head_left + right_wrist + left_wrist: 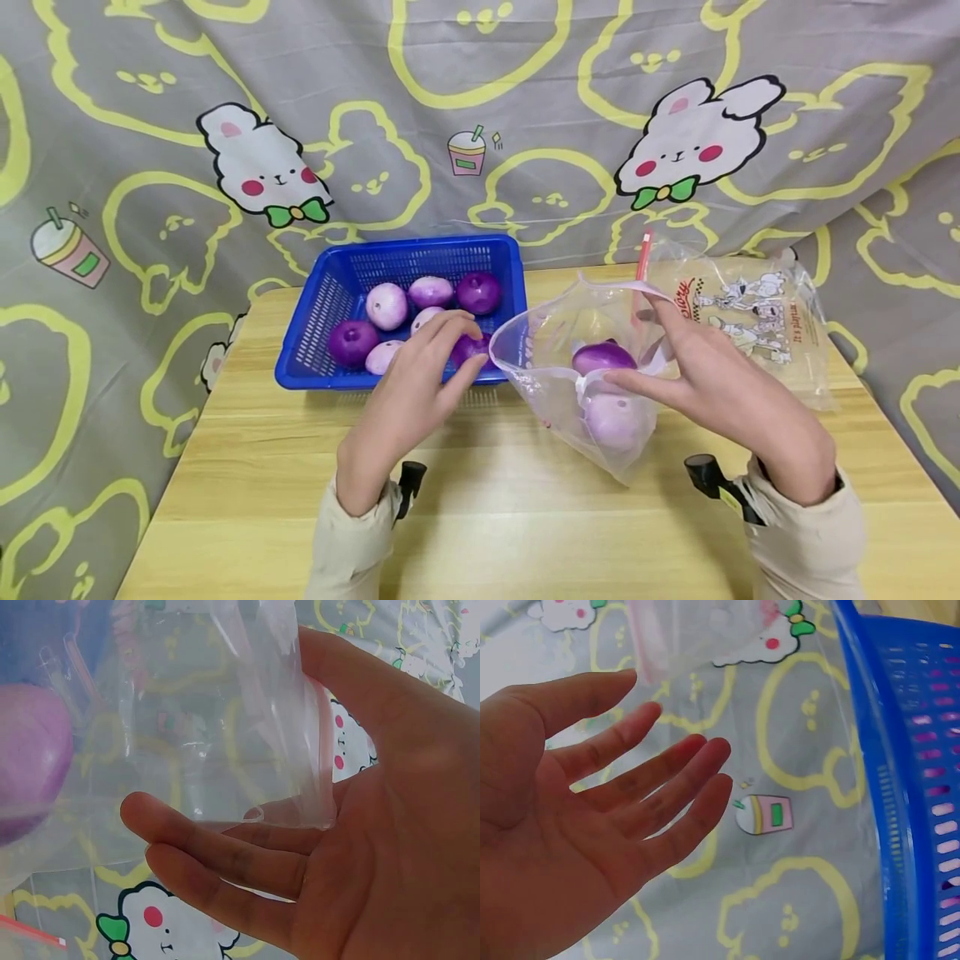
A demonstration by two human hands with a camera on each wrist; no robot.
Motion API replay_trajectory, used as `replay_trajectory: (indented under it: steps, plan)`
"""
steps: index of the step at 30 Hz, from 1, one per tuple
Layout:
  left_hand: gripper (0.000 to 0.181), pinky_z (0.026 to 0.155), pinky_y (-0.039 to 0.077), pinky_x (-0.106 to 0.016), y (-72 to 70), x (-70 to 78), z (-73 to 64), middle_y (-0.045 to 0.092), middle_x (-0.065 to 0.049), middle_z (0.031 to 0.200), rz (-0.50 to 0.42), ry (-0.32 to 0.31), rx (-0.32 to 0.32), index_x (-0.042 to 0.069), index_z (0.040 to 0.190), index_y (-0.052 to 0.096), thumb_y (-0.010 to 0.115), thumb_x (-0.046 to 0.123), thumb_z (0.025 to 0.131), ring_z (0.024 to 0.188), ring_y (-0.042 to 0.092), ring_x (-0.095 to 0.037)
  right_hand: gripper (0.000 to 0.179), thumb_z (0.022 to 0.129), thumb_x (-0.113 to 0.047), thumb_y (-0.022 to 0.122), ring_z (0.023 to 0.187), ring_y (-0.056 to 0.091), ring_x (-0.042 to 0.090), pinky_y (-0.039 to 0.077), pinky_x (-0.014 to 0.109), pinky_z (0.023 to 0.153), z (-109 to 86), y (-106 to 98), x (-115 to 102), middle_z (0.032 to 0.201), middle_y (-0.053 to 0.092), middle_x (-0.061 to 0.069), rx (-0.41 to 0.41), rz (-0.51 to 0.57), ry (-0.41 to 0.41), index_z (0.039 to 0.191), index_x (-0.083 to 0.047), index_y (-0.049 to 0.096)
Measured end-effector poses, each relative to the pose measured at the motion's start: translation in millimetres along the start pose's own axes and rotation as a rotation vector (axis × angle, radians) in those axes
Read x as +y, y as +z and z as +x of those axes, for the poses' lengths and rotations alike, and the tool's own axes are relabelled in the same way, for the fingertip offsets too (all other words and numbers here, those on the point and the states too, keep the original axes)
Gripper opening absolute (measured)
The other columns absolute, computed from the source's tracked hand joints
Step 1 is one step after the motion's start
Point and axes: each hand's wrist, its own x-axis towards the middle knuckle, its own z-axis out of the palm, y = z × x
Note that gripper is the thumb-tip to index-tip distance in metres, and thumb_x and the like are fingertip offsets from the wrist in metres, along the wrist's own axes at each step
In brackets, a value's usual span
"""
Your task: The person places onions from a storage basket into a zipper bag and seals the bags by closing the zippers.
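Note:
A clear plastic bag (536, 404) stands with its mouth spread on the table's middle right. Inside it lie a dark purple onion (602, 357) and a paler one (611, 421). My right hand (720, 379) holds the bag's right rim between thumb and fingers; the right wrist view shows the film (202, 735) in that grasp. Over the near right edge of a blue basket (296, 342) is my left hand (423, 371), its fingers loosely bent near a purple onion (468, 352). The left wrist view shows this palm with nothing in it.
Several more onions, dark purple and pale, sit in the basket, among them one at its back right (478, 293). A printed clear bag (757, 325) with a red slider lies behind my right hand. A patterned curtain (525, 75) hangs behind the wooden table (247, 467).

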Motion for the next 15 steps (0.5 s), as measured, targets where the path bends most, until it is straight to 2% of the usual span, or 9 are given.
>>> replay_trajectory:
  steps: [6, 10, 15]
  plan:
    - [0.021, 0.096, 0.047, -0.03, 6.0, -11.4, 4.0, 0.064, -0.003, 0.112, -0.062, -0.009, -0.017, 0.008, 0.116, 0.063, 0.065, 0.017, 0.098, 0.106, 0.058, -0.013, 0.093, 0.087, -0.055, 0.071, 0.107, 0.062, 0.034, 0.048, 0.057, 0.091, -1.1, -0.8, 2.5, 0.131, 0.059, 0.015, -0.004, -0.002, 0.012, 0.154, -0.008, 0.026]
    - [0.023, 0.096, 0.048, -0.031, 11.6, -19.4, 6.5, 0.065, -0.003, 0.113, -0.062, -0.027, -0.034, 0.008, 0.119, 0.063, 0.065, 0.017, 0.098, 0.105, 0.058, -0.013, 0.091, 0.087, -0.055, 0.071, 0.105, 0.063, 0.031, 0.05, 0.055, 0.088, -1.0, -0.5, 2.4, 0.131, 0.059, 0.011, -0.005, -0.005, 0.003, 0.153, -0.011, 0.028]
    - [0.024, 0.097, 0.047, -0.036, 19.4, -32.1, 9.0, 0.066, -0.006, 0.114, -0.063, -0.058, -0.044, 0.006, 0.12, 0.063, 0.065, 0.013, 0.097, 0.107, 0.061, -0.02, 0.088, 0.086, -0.057, 0.07, 0.106, 0.063, 0.03, 0.05, 0.055, 0.087, -1.1, -0.7, 0.9, 0.125, 0.063, 0.009, -0.016, 0.003, -0.005, 0.151, -0.014, 0.03]
